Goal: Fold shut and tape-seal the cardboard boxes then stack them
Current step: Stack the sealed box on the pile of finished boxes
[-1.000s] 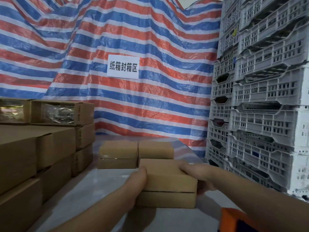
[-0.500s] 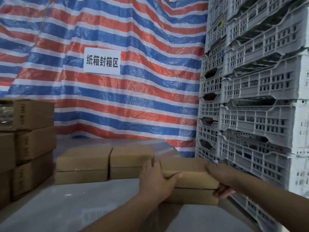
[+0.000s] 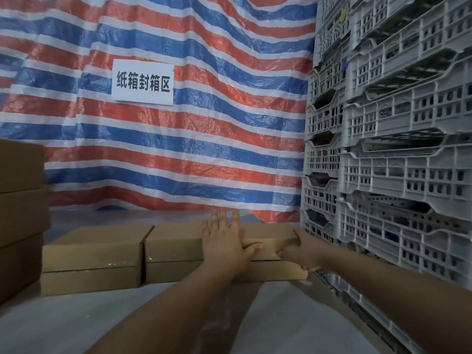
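Two flat brown cardboard boxes lie stacked at the back right of the table, the upper box (image 3: 270, 240) on the lower box (image 3: 275, 273). My left hand (image 3: 224, 245) lies flat on the upper box's top with fingers straight and spread, thumb on its front edge. My right hand (image 3: 297, 254) grips the right end of the same box, fingers curled round the corner. To the left, in the same row, stand a middle two-box stack (image 3: 173, 247) and a left two-box stack (image 3: 94, 254), both closed.
A taller pile of cardboard boxes (image 3: 20, 200) fills the left edge. Grey plastic crates (image 3: 396, 149) are stacked high close to the right of the table (image 3: 127, 323). A striped tarp with a white sign (image 3: 143, 81) hangs behind.
The two-box stack in my hands has slid away from me and to the right, into line with the other two stacks. My left hand has moved from the box's side onto its top.
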The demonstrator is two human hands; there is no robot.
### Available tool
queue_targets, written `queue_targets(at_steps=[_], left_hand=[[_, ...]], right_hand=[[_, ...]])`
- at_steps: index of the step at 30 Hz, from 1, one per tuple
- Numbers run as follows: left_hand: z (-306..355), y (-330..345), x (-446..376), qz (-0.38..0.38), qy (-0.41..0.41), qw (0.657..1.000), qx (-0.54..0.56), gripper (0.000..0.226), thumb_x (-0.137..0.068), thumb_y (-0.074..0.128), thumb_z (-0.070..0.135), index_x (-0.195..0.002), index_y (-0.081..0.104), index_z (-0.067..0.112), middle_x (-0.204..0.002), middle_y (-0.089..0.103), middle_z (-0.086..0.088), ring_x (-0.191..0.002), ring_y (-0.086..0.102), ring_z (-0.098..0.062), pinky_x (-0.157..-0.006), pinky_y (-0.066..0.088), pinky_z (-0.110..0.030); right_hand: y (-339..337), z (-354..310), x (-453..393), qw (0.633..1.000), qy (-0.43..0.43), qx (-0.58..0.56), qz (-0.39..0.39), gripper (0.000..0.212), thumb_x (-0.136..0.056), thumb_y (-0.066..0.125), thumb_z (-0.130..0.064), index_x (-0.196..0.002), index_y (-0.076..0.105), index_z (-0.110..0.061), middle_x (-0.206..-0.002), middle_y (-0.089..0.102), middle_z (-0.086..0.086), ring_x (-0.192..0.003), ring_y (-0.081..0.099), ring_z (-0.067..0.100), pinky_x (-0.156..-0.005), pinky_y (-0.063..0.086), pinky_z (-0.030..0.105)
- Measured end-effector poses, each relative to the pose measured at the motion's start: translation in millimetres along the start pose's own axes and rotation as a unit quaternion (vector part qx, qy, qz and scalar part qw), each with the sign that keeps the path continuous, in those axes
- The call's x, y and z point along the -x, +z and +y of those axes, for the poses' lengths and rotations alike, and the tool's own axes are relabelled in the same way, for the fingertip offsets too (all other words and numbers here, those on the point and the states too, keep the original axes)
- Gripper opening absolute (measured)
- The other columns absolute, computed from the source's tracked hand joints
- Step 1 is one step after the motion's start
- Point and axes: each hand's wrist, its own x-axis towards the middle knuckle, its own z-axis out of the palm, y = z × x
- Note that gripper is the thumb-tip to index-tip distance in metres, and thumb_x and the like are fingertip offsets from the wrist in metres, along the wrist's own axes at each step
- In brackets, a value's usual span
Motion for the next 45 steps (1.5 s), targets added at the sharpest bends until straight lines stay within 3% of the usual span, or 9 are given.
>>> queue_targets(at_steps=[4, 9, 14, 25, 30, 34, 37, 42, 45], left_hand=[[-6.7, 5.1, -10.8, -0.022, 0.009, 0.999, -0.037, 0.091, -0.089, 0.026, 0.079, -0.158, -0.001, 0.026, -0.165, -0.005, -0.013, -0.151, -0.007, -0.035, -0.119, -0.005, -0.052], [-10.0, 12.8, -16.4, -0.033, 0.019, 0.997, -0.064, 0.078, -0.093, 0.02, 0.073, -0.153, 0.03, 0.023, -0.162, 0.017, -0.015, -0.149, 0.012, -0.035, -0.119, 0.007, -0.053], [-8.6, 14.7, -19.1, -0.033, 0.006, 0.997, -0.065, 0.075, -0.091, 0.023, 0.076, -0.136, 0.048, 0.021, -0.136, 0.051, -0.01, -0.126, 0.045, -0.031, -0.108, 0.031, -0.049], [-11.7, 9.8, -15.7, -0.047, 0.014, 0.997, -0.067, 0.075, -0.094, 0.024, 0.071, -0.142, 0.042, 0.017, -0.144, 0.045, -0.013, -0.133, 0.039, -0.032, -0.113, 0.027, -0.049], [-23.2, -7.5, 4.3, -0.005, 0.031, 0.999, 0.003, 0.055, -0.099, 0.033, 0.058, -0.137, 0.042, 0.019, -0.139, 0.046, -0.009, -0.132, 0.041, -0.027, -0.114, 0.029, -0.046], [-30.7, -53.4, 27.5, 0.015, 0.045, 0.999, 0.026, 0.038, -0.101, 0.034, 0.046, -0.122, 0.051, 0.02, -0.121, 0.054, -0.004, -0.114, 0.05, -0.022, -0.104, 0.04, -0.04], [-37.2, -98.8, 47.3, -0.003, 0.058, 0.998, -0.006, 0.024, -0.1, 0.045, 0.033, -0.108, 0.062, 0.017, -0.105, 0.061, -0.003, -0.096, 0.057, -0.018, -0.089, 0.05, -0.033], [-50.4, -174.5, 91.6, 0.02, 0.053, 0.998, -0.029, 0.02, -0.101, 0.048, 0.018, -0.106, 0.067, 0.013, -0.102, 0.067, -0.004, -0.092, 0.065, -0.021, -0.085, 0.055, -0.032], [-63.4, -220.2, 135.0, 0.055, 0.017, 0.997, 0.049, 0.021, -0.099, 0.052, 0.023, -0.09, 0.069, 0.013, -0.088, 0.067, -0.003, -0.082, 0.065, -0.02, -0.079, 0.056, -0.033]], right_hand=[[7.0, 0.5, -28.5, 1.0, -0.016, -0.026, 0.0, 0.095, -0.087, 0.066, -0.041, -0.157, 0.003, -0.033, -0.108, 0.062, 0.011, -0.08, 0.058, 0.019, -0.065, 0.051, 0.028], [14.6, 3.7, -46.7, 0.999, -0.02, -0.018, 0.026, 0.104, -0.084, 0.07, -0.047, -0.159, -0.001, -0.032, -0.147, 0.044, 0.013, -0.116, 0.05, 0.024, -0.097, 0.047, 0.035], [14.6, 3.4, -46.6, 0.999, -0.017, -0.021, 0.025, 0.107, -0.081, 0.07, -0.05, -0.158, -0.003, -0.036, -0.147, 0.044, 0.015, -0.12, 0.051, 0.027, -0.103, 0.047, 0.041], [15.7, -2.0, -35.4, 0.996, -0.049, -0.066, 0.045, 0.096, -0.089, 0.069, -0.043, -0.159, 0.007, -0.023, -0.138, 0.051, 0.008, -0.121, 0.054, 0.023, -0.102, 0.049, 0.039], [8.2, -19.4, -12.9, 0.998, -0.037, -0.032, 0.049, 0.061, -0.099, 0.053, -0.033, -0.153, 0.026, -0.018, -0.124, 0.06, 0.009, -0.112, 0.059, 0.023, -0.099, 0.05, 0.041], [0.6, -44.2, 18.8, 0.996, -0.001, -0.003, 0.089, 0.056, -0.101, 0.047, -0.029, -0.153, 0.032, -0.012, -0.147, 0.046, 0.018, -0.125, 0.051, 0.029, -0.104, 0.045, 0.04], [-8.0, -71.1, 54.6, 0.992, -0.014, -0.007, 0.128, 0.047, -0.099, 0.051, -0.033, -0.141, 0.044, -0.015, -0.134, 0.056, 0.014, -0.116, 0.057, 0.029, -0.098, 0.051, 0.039], [-25.2, -121.3, 120.0, 0.99, -0.056, 0.025, 0.123, 0.033, -0.097, 0.053, -0.038, -0.117, 0.059, -0.013, -0.112, 0.063, 0.007, -0.1, 0.061, 0.024, -0.08, 0.048, 0.027], [-31.8, -156.6, 171.1, 0.986, -0.08, 0.034, 0.142, 0.029, -0.096, 0.054, -0.036, -0.076, 0.052, -0.016, -0.075, 0.051, 0.001, -0.066, 0.049, 0.015, -0.056, 0.037, 0.023]])
